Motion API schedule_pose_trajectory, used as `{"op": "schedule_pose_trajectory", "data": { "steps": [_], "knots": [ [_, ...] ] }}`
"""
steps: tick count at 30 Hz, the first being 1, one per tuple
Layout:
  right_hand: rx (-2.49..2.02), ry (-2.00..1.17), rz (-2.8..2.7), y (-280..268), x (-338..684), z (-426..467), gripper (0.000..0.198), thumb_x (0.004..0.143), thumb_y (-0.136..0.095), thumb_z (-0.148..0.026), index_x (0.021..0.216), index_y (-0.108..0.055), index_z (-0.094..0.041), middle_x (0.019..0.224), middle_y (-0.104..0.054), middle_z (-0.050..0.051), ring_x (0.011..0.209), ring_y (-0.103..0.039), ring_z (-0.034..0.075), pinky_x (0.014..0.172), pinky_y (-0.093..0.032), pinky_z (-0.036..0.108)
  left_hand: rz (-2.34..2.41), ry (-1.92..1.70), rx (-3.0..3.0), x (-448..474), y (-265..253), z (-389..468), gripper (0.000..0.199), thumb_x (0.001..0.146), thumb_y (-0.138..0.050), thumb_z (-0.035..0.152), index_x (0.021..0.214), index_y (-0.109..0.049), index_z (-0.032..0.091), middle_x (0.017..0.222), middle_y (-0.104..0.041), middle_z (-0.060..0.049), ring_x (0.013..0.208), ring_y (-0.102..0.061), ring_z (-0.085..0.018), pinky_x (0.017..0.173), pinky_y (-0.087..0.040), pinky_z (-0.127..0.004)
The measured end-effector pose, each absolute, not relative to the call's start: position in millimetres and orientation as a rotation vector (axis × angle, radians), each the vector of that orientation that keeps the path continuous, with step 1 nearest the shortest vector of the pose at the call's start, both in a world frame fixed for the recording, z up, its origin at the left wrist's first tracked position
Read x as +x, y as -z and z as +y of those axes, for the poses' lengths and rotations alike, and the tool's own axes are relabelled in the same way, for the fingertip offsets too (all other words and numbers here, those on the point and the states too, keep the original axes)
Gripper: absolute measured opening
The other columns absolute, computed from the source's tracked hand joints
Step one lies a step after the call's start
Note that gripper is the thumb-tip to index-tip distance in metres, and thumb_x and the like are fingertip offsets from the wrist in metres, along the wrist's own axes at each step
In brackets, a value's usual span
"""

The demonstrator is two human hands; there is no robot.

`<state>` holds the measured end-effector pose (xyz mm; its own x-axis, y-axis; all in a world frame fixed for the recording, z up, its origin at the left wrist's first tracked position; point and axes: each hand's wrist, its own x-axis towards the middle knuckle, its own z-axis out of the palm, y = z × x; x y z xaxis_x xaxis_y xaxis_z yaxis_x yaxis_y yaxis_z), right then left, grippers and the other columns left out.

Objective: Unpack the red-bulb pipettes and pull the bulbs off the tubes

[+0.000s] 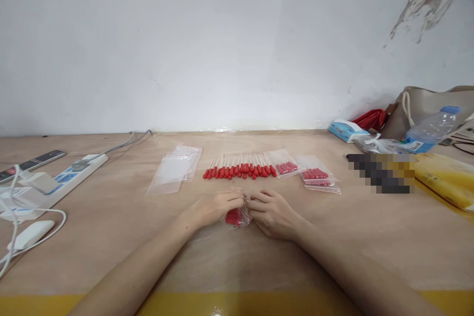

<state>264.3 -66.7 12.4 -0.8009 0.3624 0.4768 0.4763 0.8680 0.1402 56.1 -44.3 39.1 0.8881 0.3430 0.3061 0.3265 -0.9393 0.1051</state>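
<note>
A small clear zip bag (242, 218) with several red-tipped sticks in it is pinched between my two hands, low over the table. My left hand (224, 206) has its fingers closed on the bag's left upper part. On the other side, my right hand (272, 213) grips the bag's edge with bent fingers. Beyond my hands lies a row of loose sticks (240, 171) with red bulb-like ends toward me. Right of the row are filled bags (316, 175) of the same sticks. Flat bags (172, 170) without sticks lie to the left, overlapping.
At the left are a power strip (70, 175) with plugs and cables, a remote control (33, 164) and a white charger-like device (31, 234). At the right stand a tissue pack (348, 131), a plastic bottle (431, 131) and a yellow package (444, 177). A wall (222, 49) closes the table's back.
</note>
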Motion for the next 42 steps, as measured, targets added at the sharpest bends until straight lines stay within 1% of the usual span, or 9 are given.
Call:
{"op": "schedule_pose_trajectory", "data": {
  "steps": [4,7,10,14,18,22,28,35,42],
  "knots": [
    [-0.689,-0.106,-2.588,-21,267,-72,0.013,0.080,-0.043,-0.019,0.076,-0.056,-0.017,0.078,-0.061,0.003,0.082,-0.049,0.016,0.072,-0.033,0.031,0.520,-0.591,3.105,52,-51,-44,0.025,0.092,-0.031,0.017,0.098,-0.056,0.016,0.107,-0.060,-0.007,0.106,-0.052,-0.016,0.092,-0.042,-0.031],
    [-0.887,-0.446,-2.374,-18,262,-73,0.024,0.087,-0.035,-0.022,0.075,-0.056,-0.018,0.072,-0.059,0.001,0.072,-0.050,0.013,0.069,-0.037,0.028,0.468,-0.685,3.213,52,-54,-43,0.027,0.092,-0.030,0.018,0.096,-0.057,0.016,0.101,-0.063,-0.006,0.098,-0.056,-0.016,0.091,-0.044,-0.033],
    [-0.968,-0.664,-2.149,-12,253,-73,0.020,0.085,-0.039,-0.021,0.086,-0.058,-0.019,0.077,-0.062,0.000,0.069,-0.052,0.012,0.064,-0.039,0.023,0.406,-0.632,3.284,56,-50,-43,0.026,0.091,-0.033,0.017,0.089,-0.058,0.016,0.092,-0.064,-0.005,0.090,-0.059,-0.015,0.089,-0.045,-0.032],
    [-0.942,-0.692,-2.131,-10,246,-72,0.013,0.079,-0.051,-0.023,0.087,-0.061,-0.020,0.078,-0.063,-0.001,0.069,-0.053,0.012,0.064,-0.038,0.022,0.709,-0.587,3.037,54,-41,-52,0.021,0.091,-0.036,0.020,0.103,-0.053,0.018,0.101,-0.062,-0.004,0.092,-0.058,-0.015,0.083,-0.048,-0.029],
    [-0.992,-0.649,-2.186,-10,248,-71,0.020,0.076,-0.059,-0.038,0.082,-0.061,-0.020,0.072,-0.061,-0.001,0.068,-0.051,0.012,0.066,-0.036,0.024,1.016,-0.555,2.683,32,-33,-65,0.046,0.088,-0.043,0.032,0.130,-0.030,0.020,0.125,-0.049,-0.009,0.112,-0.049,-0.019,0.092,-0.043,-0.035],
    [-1.017,-0.661,-2.179,-6,248,-69,0.027,0.073,-0.062,-0.041,0.091,-0.060,-0.022,0.077,-0.061,-0.001,0.072,-0.051,0.013,0.069,-0.037,0.025,1.008,-0.415,2.642,11,-22,-70,0.059,0.086,-0.045,0.038,0.136,-0.018,0.022,0.137,-0.035,-0.010,0.124,-0.036,-0.023,0.100,-0.035,-0.041],
    [-0.940,-0.845,-1.989,-1,247,-68,0.041,0.075,-0.060,-0.037,0.112,-0.053,-0.023,0.084,-0.061,-0.001,0.068,-0.052,0.011,0.062,-0.040,0.022,0.976,-0.458,2.679,20,-13,-61,0.061,0.087,-0.042,0.039,0.138,-0.014,0.020,0.139,-0.032,-0.010,0.125,-0.033,-0.023,0.103,-0.030,-0.043],
    [-1.164,-0.713,-2.037,-7,250,-65,0.022,0.069,-0.065,-0.034,0.083,-0.063,-0.018,0.079,-0.061,0.001,0.070,-0.051,0.013,0.063,-0.038,0.023,1.013,-0.426,2.690,26,-11,-59,0.062,0.086,-0.043,0.044,0.137,-0.017,0.020,0.140,-0.032,-0.009,0.127,-0.030,-0.023,0.104,-0.028,-0.042],
    [-1.074,-1.020,-1.869,1,246,-64,0.023,0.066,-0.066,-0.026,0.083,-0.055,-0.017,0.076,-0.061,-0.001,0.062,-0.050,0.009,0.057,-0.039,0.020,1.019,-0.412,2.697,26,-13,-61,0.060,0.086,-0.041,0.045,0.136,-0.020,0.020,0.138,-0.034,-0.009,0.127,-0.030,-0.023,0.104,-0.027,-0.044]
  ]
}}
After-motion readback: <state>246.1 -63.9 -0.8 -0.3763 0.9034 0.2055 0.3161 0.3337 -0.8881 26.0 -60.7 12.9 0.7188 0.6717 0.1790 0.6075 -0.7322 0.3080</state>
